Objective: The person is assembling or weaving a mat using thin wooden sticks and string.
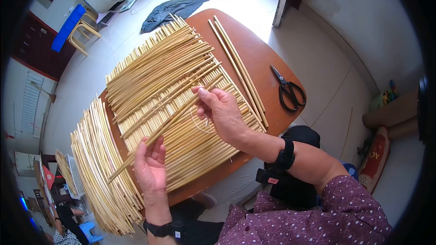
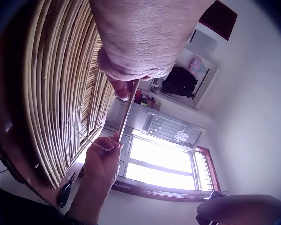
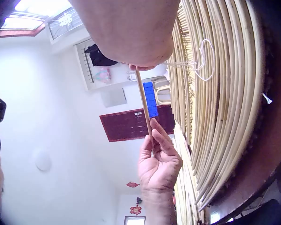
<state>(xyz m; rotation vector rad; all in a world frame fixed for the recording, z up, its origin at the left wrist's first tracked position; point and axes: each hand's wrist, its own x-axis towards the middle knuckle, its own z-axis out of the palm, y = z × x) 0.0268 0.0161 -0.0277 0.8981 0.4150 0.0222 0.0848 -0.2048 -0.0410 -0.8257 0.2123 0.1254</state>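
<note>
A thin tan stalk [image 1: 177, 114] runs slantwise between both hands, over a mat of similar stalks [image 1: 200, 156] laid side by side on the table. Lower down, my left hand [image 1: 151, 168] pinches it between thumb and fingers, and its tail passes beyond toward the left. Farther up, the right hand [image 1: 223, 114] grips the stalk near its other end, thumb on top. A thin white string [image 3: 203, 65] loops down beside the right hand, over the mat. In the left wrist view, the right hand's fingertips close on the stalk [image 2: 127, 115].
Loose stalks [image 1: 154, 70] lie in a layer across the mat's far part. Another bundle of stalks [image 1: 97, 168] is at the left. On the brown tabletop [image 1: 268, 59], several long stalks [image 1: 238, 66] lie near black-handled scissors [image 1: 285, 83]. Dark cloth [image 1: 177, 11] lies on the floor beyond.
</note>
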